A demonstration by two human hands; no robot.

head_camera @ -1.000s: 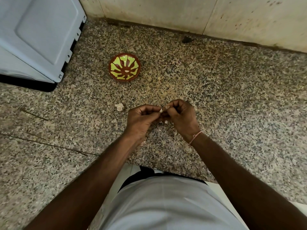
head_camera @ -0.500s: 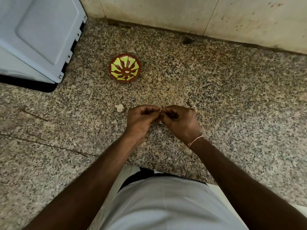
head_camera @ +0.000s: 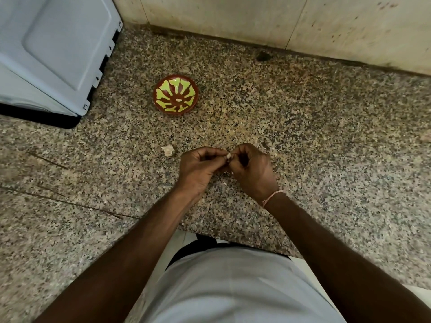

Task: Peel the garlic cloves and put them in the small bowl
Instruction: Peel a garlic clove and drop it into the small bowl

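Plainly, both hands work one clove (head_camera: 229, 156) well on the near side of the bowl (head_camera: 176, 95): the left hand (head_camera: 200, 167) and right hand (head_camera: 253, 170) each have curled fingers pinching it between them above the counter (head_camera: 326, 148). It is tiny and likely slick once bared, so a hard tug on the skin could flick it toward the counter's front edge, close behind the wrists. Open counter lies between hands and bowl, with only another garlic piece (head_camera: 168, 150) nearer the bowl, off the straight path.

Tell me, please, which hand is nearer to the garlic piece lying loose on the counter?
Left. The left hand is just right of the loose garlic piece; the right hand lies beyond it, farther right.
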